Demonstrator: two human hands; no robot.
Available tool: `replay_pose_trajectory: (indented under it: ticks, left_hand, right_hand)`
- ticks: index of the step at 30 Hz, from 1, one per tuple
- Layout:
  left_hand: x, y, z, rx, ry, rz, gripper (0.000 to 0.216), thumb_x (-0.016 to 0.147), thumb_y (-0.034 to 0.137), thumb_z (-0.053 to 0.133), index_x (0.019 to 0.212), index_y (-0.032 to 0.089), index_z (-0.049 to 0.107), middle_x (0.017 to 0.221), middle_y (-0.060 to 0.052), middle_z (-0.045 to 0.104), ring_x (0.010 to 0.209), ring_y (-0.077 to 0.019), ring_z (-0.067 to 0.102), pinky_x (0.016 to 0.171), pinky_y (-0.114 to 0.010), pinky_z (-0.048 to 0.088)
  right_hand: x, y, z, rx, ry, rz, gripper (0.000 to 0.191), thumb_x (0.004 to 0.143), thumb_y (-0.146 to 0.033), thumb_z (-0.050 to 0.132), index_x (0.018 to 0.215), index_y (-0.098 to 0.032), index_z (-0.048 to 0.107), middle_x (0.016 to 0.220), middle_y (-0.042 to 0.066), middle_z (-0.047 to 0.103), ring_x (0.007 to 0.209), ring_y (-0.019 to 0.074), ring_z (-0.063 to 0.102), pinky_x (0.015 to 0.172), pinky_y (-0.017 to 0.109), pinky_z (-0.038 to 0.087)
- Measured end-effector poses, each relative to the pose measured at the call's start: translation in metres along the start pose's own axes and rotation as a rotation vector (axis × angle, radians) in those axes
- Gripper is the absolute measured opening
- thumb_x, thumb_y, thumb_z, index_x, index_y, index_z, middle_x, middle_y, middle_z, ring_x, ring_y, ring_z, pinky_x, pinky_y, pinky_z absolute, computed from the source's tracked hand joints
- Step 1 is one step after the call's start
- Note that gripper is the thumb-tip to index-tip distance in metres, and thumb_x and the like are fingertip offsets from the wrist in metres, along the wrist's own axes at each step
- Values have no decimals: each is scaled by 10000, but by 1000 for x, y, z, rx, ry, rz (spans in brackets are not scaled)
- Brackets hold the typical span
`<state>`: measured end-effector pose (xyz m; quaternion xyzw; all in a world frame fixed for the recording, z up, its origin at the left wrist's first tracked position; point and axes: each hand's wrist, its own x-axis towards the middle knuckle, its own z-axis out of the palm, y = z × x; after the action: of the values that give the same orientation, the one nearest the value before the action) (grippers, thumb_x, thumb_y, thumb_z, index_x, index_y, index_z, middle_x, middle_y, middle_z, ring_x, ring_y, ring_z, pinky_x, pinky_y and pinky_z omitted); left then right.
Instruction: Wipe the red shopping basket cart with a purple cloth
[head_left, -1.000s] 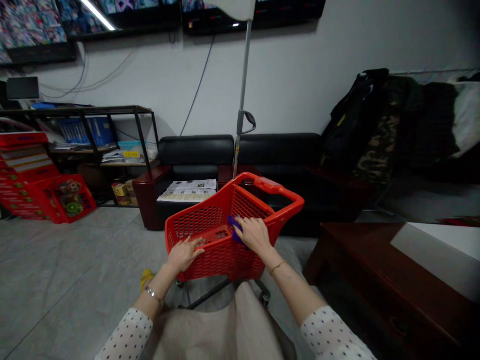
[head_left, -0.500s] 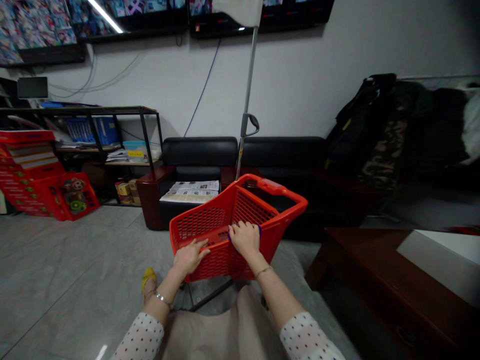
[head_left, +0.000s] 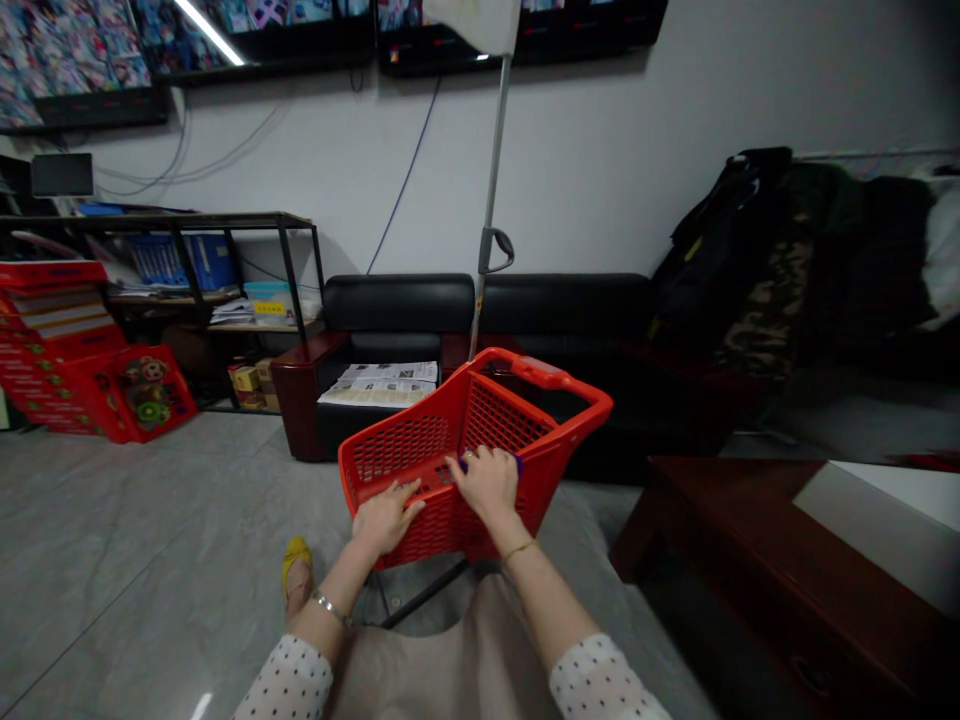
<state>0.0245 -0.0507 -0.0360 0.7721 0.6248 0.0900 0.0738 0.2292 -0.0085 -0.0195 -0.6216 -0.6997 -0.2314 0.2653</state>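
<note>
A red plastic shopping cart (head_left: 540, 480) with perforated basket walls stands in front of me, its handle up at the right. My left hand (head_left: 384, 518) lies over the near rim, thumb and forefinger straddling it. A little further right along that rim, my right hand (head_left: 487, 482) is closed palm-down over a thin purple cloth-like piece (head_left: 519, 464). Only edges of the purple piece show; the rest is hidden under the hand. Through the walls the basket's inside looks bare, though my hands cover part of it.
Behind the cart are black sofas (head_left: 397, 305) and newspapers (head_left: 386, 384). A grey pole with a handle (head_left: 491, 180) rises behind it. Red boxes (head_left: 67, 370) and a shelf (head_left: 247, 219) stand left. A dark wooden table (head_left: 735, 530) is close on the right; coats (head_left: 750, 250) hang beyond.
My right thumb has shifted slightly left across the rim and the hand has turned a little. My left hand has slid slightly right. The cart has hardly moved.
</note>
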Motion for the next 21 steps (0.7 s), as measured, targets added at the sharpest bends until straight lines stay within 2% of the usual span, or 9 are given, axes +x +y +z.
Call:
replay_pose_trajectory:
  ticks: [2,4,7,10,12,13,16,21]
  left_hand:
    - [-1,-3,-1,18,-6,-14,575,955,589,277,1446,323,411,1444,-74,524,1298,-253,527,1015,-399,469]
    - [-2,-7,-3,30,-18,-14,582,949,599,282,1438,319,427,1435,-75,535,1256,-253,567,997,-378,478]
    - [-5,-13,-7,33,-36,-5,578,951,596,282,1438,323,427,1420,-68,551,1232,-256,586,979,-370,486]
    - [-5,-13,-7,26,-43,8,576,951,596,283,1441,326,422,1426,-61,544,1242,-251,578,989,-366,479]
    - [-4,-10,-6,17,-43,17,575,955,591,279,1443,321,419,1431,-53,540,1258,-238,564,1003,-356,469]
    - [-3,-8,-5,15,-42,20,574,958,585,276,1446,316,414,1434,-51,538,1266,-234,558,1008,-353,466]
    - [-1,-3,-3,27,-41,-6,581,963,570,273,1462,295,388,1438,-60,534,1259,-241,564,1001,-368,472]
    - [-1,-3,-5,51,-33,-27,585,963,560,293,1467,276,380,1433,-78,537,1240,-253,579,980,-372,483]
  right_hand:
    - [-10,-19,2,48,0,-37,428,955,-501,440,878,-215,749,854,92,677,845,212,548,785,357,291]
    - [-8,-12,0,59,-28,-102,394,967,-448,436,867,-226,745,859,75,687,838,194,550,768,344,282]
    - [12,40,-7,-14,-59,-135,395,969,-383,426,812,-207,743,836,70,696,805,181,551,740,336,269]
    - [36,98,-12,-107,-23,-50,398,957,-362,427,827,-173,753,843,94,700,797,186,550,734,333,268]
    - [45,117,-11,-132,10,16,388,947,-349,434,835,-165,757,861,102,703,789,191,549,729,332,270]
    - [45,117,-9,-138,30,52,380,941,-336,438,831,-160,756,863,106,702,781,193,547,724,334,270]
    - [33,84,2,-126,80,98,363,929,-288,433,808,-144,744,817,109,690,751,199,536,710,342,272]
    - [-11,-22,17,59,111,27,297,916,-275,470,760,-186,706,765,70,657,765,193,521,751,341,282]
